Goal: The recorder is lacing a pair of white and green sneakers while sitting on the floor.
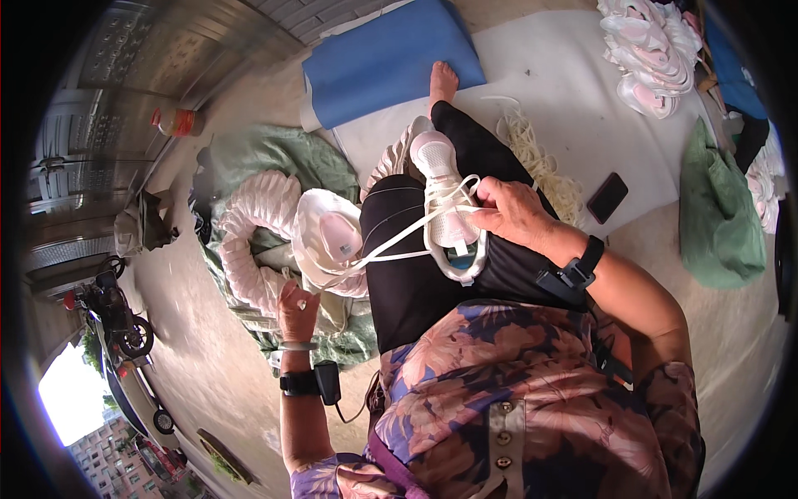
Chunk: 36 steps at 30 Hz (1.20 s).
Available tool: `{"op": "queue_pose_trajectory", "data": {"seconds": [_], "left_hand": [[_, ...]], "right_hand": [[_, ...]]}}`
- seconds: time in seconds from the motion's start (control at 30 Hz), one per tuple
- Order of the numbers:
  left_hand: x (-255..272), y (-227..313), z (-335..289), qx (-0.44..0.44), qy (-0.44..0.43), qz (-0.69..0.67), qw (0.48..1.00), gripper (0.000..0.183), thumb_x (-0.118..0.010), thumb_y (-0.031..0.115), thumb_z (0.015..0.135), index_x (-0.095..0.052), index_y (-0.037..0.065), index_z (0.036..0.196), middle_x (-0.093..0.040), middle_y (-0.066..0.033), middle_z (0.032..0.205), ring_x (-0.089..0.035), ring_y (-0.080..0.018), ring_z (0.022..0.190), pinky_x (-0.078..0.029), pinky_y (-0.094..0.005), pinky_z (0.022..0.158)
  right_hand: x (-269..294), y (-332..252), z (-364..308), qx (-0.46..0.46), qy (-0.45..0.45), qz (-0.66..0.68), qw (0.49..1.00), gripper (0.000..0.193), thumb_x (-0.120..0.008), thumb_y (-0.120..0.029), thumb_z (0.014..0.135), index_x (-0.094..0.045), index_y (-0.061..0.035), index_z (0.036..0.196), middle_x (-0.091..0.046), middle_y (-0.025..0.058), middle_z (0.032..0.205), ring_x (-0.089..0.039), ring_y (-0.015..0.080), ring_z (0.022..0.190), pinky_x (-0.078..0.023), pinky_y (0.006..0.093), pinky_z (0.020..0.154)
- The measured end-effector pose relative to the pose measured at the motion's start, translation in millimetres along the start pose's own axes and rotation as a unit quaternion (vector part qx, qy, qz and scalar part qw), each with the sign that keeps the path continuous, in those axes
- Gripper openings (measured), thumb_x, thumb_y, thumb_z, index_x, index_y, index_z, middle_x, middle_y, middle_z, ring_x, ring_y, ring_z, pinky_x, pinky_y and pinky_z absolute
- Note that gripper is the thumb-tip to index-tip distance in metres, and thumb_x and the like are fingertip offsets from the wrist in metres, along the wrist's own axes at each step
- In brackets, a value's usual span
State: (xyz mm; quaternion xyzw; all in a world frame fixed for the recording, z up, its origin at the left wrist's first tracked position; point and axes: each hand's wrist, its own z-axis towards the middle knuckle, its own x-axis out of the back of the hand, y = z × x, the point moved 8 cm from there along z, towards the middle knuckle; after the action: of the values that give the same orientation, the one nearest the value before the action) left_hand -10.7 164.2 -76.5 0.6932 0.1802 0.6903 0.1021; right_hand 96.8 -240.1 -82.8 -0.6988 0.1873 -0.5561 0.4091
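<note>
Two hands are engaged: the right hand (511,212) has its grip pinched together on white laces (405,235) at the eyelet edge of a white-and-pink shoe upper (435,165), which rests over the black trousers (407,308), toe pointing away, while the left hand (297,314), out to the side, appears closed on the drawn-out strands. Lacing is judged partly complete: crossings span the throat, but long lengths are not yet taken up. Beyond, nested uppers (241,220) curve across green cloth (287,150) at left, and a lace heap (540,162) lies on white sheeting (549,75) at right.
</note>
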Motion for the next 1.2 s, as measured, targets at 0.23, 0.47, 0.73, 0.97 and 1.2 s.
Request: {"op": "queue_pose_trajectory", "data": {"seconds": [0.23, 0.47, 0.73, 0.97, 1.2], "left_hand": [[-15, 168, 55, -0.215, 0.083, 0.012, 0.973, 0.012, -0.070, 0.017, 0.066, -0.064, 0.010, 0.073, -0.057, -0.0072, 0.111, -0.052, -0.0300, 0.099, -0.036, -0.0442, 0.086], [-53, 232, 75, -0.258, 0.009, -0.066, 0.964, 0.016, -0.069, 0.016, 0.069, -0.064, 0.006, 0.080, -0.060, -0.0119, 0.101, -0.055, -0.0335, 0.087, -0.044, -0.0415, 0.076], [-69, 240, 73, -0.269, -0.015, -0.064, 0.961, 0.011, -0.067, 0.015, 0.070, -0.063, 0.005, 0.073, -0.061, -0.0117, 0.096, -0.055, -0.0330, 0.085, -0.045, -0.0414, 0.073], [-64, 239, 69, -0.242, -0.059, -0.167, 0.954, 0.010, -0.066, 0.011, 0.070, -0.057, 0.006, 0.069, -0.060, -0.0082, 0.084, -0.056, -0.0300, 0.079, -0.041, -0.0406, 0.066], [-18, 199, 69, -0.205, -0.096, -0.232, 0.946, 0.011, -0.063, 0.000, 0.075, -0.054, 0.003, 0.069, -0.051, -0.0077, 0.059, -0.050, -0.0195, 0.053, -0.039, -0.0299, 0.050]], "right_hand": [[6, 22, 8, -0.097, 0.043, 0.044, 0.993, 0.024, -0.062, -0.015, 0.077, -0.055, -0.0054, 0.098, -0.060, 0.0109, 0.069, -0.059, 0.0269, 0.066, -0.046, 0.0368, 0.063], [5, 5, 11, -0.007, 0.008, 0.257, 0.966, 0.006, -0.056, 0.002, 0.078, -0.056, -0.0001, 0.083, -0.053, 0.0013, 0.075, -0.052, 0.0088, 0.067, -0.045, 0.0226, 0.061], [4, 17, 21, -0.093, 0.005, 0.057, 0.994, 0.030, -0.067, -0.023, 0.071, -0.053, 0.0007, 0.058, -0.052, 0.0119, 0.053, -0.052, 0.0237, 0.049, -0.042, 0.0343, 0.052], [0, 14, 22, -0.077, 0.012, 0.099, 0.992, 0.022, -0.064, -0.021, 0.071, -0.055, -0.0015, 0.066, -0.058, 0.0128, 0.060, -0.058, 0.0280, 0.058, -0.044, 0.0366, 0.056], [-2, 12, 24, -0.040, 0.016, 0.093, 0.995, 0.019, -0.063, -0.021, 0.072, -0.058, -0.0027, 0.074, -0.060, 0.0111, 0.064, -0.059, 0.0263, 0.062, -0.045, 0.0357, 0.059]]}}
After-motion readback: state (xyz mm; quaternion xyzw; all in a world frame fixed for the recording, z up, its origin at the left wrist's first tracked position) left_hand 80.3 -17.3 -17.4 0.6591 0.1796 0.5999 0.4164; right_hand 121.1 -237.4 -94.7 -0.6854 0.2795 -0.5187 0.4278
